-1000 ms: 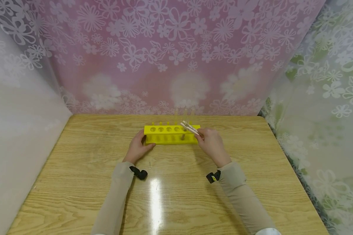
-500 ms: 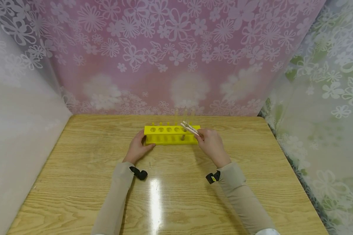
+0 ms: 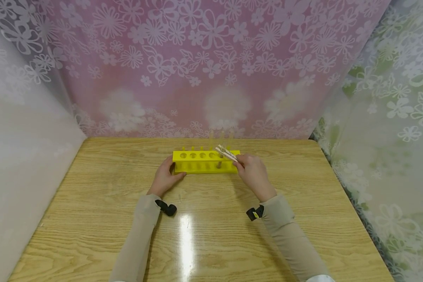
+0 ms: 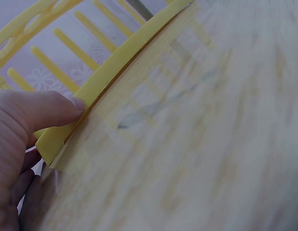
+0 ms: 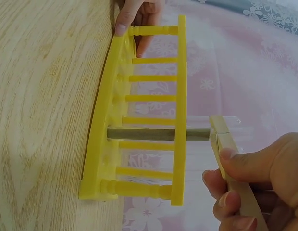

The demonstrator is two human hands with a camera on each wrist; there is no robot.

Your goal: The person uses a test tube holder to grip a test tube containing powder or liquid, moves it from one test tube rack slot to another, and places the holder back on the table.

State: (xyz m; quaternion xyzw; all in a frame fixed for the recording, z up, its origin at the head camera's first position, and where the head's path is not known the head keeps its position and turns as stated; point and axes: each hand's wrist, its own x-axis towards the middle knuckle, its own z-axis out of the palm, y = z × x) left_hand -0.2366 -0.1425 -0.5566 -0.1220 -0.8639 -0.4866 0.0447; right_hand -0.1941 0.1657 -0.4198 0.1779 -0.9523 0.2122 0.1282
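My left hand (image 3: 163,178) grips the left end of the yellow rack (image 3: 194,171), at the centre of the head view; in the left wrist view, thumb and fingers are spread only as far as the rack's end between them, the thumb pressing the base's edge. My right hand (image 3: 254,174), right of centre, is closed round a wooden clothespin (image 3: 227,153), thumb on one side and curled fingers on the other. On my right wrist feed, the clothespin's head meets the upper part of a dark-filled tube (image 5: 144,134) standing in the rack; I can't tell whether it is clamped there. Faint clear tubes (image 3: 231,136) rise behind, near the clothespin. The rack stands upright on the wood-grain desk (image 3: 102,203), towards its far edge.
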